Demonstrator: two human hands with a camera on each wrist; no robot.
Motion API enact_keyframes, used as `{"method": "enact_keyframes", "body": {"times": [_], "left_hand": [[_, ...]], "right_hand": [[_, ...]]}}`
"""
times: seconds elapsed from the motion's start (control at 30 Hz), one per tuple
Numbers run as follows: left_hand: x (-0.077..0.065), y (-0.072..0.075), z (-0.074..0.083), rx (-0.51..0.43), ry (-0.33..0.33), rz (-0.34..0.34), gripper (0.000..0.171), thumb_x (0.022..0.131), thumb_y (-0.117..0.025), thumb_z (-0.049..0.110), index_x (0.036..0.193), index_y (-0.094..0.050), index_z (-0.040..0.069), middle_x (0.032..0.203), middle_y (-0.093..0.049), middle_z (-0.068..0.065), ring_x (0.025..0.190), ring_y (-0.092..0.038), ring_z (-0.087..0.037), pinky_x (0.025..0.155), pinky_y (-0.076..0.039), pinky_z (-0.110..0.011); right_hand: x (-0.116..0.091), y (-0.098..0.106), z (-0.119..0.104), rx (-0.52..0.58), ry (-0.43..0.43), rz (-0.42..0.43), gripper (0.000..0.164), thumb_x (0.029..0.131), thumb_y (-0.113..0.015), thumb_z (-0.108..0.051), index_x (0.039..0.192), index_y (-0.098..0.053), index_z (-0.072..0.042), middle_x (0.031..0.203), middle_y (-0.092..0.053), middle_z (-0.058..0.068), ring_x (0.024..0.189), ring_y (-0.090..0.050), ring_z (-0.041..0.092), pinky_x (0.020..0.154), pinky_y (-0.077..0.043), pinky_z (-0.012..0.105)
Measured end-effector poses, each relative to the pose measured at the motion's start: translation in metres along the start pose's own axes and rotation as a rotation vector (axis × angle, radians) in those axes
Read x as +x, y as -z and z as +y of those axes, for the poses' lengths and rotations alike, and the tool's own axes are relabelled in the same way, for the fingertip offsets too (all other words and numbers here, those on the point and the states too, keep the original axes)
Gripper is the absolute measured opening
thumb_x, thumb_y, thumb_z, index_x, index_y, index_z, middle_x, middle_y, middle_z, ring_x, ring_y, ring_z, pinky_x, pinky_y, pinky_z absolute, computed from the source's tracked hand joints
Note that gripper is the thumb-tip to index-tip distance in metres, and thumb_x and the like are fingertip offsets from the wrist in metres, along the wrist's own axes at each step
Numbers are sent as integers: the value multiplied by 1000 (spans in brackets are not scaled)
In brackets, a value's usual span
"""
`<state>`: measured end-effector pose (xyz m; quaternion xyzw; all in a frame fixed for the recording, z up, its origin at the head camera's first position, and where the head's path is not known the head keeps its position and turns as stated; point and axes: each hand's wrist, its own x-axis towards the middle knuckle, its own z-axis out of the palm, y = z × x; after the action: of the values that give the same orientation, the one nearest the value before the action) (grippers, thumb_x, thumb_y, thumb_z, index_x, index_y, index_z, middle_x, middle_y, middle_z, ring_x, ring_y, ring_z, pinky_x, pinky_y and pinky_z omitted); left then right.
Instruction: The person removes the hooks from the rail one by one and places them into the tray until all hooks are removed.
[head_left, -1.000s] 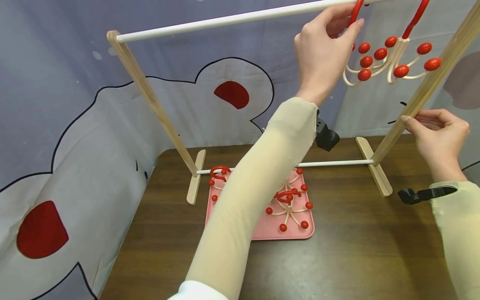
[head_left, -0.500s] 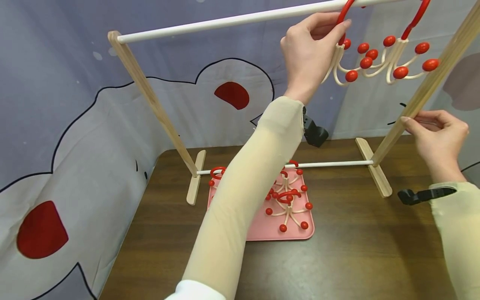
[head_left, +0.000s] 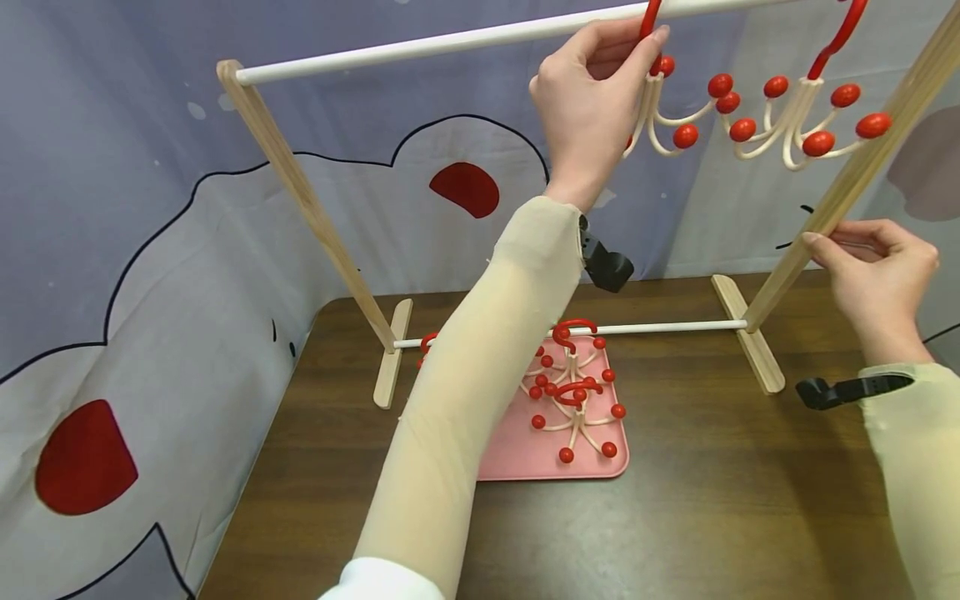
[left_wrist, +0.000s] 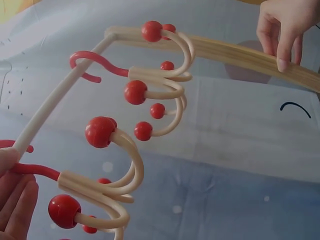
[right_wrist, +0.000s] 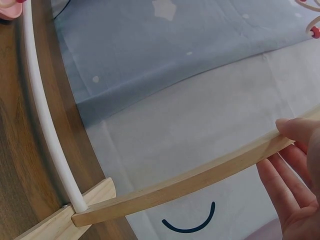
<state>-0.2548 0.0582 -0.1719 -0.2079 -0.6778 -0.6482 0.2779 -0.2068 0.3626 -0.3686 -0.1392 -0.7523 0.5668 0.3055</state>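
My left hand (head_left: 588, 104) pinches the red hook of a multi-arm hanger (left_wrist: 85, 185), which has cream curved arms tipped with red balls. In the left wrist view that hook curls over the white top rod (head_left: 435, 46) of a wooden-post rack. A second hanger of the same kind (head_left: 798, 104) hangs by its hook from the rod, farther right. My right hand (head_left: 885, 275) pinches the right wooden post (head_left: 847, 175) of the rack between thumb and fingers, as the right wrist view also shows.
On the brown table (head_left: 712, 483) lies a pink tray (head_left: 540, 467) with several more hangers (head_left: 577, 421), partly hidden by my left forearm. The rack's left post (head_left: 307, 204), lower white bar (head_left: 667, 327) and wooden feet stand around it. A patterned cloth (head_left: 187, 275) hangs behind.
My left hand has moved left along the top rod with the pinched hanger, which now stands farther from the other hanging one. My right hand stays on the post.
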Motion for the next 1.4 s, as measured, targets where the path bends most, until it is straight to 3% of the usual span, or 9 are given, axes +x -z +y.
{"method": "enact_keyframes", "body": {"times": [0.27,0.57,0.7,0.83,1.0,1.3,1.4], "left_hand": [[1,19,4,-16,-44,29,21,88,-81,7,107,-76,0,89,-75,0,82,-68,-2,80,-54,-16],[-8,62,11,-70,-100,37,17,86,-82,3,100,-76,-3,87,-75,-1,82,-70,-9,80,-57,-26],[-21,80,15,-99,-125,30,16,86,-81,-1,99,-74,-7,87,-76,-6,81,-71,-14,81,-57,-29],[-38,96,18,-97,-108,36,16,85,-81,-4,98,-74,-8,87,-76,-9,81,-72,-17,81,-59,-33],[-58,112,14,-80,-113,52,15,84,-81,-4,95,-74,-10,86,-76,-10,79,-72,-19,79,-60,-36],[-91,137,-9,-8,-78,66,13,85,-80,-4,96,-74,-10,87,-76,-10,78,-72,-20,76,-61,-35],[-101,145,-26,4,-52,68,14,85,-81,-2,97,-75,-7,89,-77,-9,79,-72,-21,77,-61,-35]], "right_hand": [[2,0,-1,4,-7,0,27,84,-85,-18,108,-77,-8,89,-70,-14,78,-67,-6,67,-50,5],[2,-3,-3,77,-14,-11,27,83,-85,-12,106,-76,-3,86,-72,-12,77,-69,-4,68,-52,7],[2,-3,-4,65,-4,-11,27,83,-85,-12,107,-76,-3,86,-72,-11,77,-69,-4,68,-52,7],[2,-2,-3,57,-2,-10,27,84,-85,-13,107,-76,-3,87,-71,-11,77,-69,-3,67,-52,7],[2,1,-2,20,-8,0,27,85,-84,-16,108,-76,-6,87,-71,-12,77,-68,-5,68,-51,6],[1,2,-1,-9,6,-5,28,86,-83,-17,110,-76,-6,90,-71,-14,79,-68,-6,69,-50,5],[1,2,-1,-15,19,-5,28,86,-83,-17,111,-76,-6,90,-71,-14,79,-68,-6,69,-50,5]]}}
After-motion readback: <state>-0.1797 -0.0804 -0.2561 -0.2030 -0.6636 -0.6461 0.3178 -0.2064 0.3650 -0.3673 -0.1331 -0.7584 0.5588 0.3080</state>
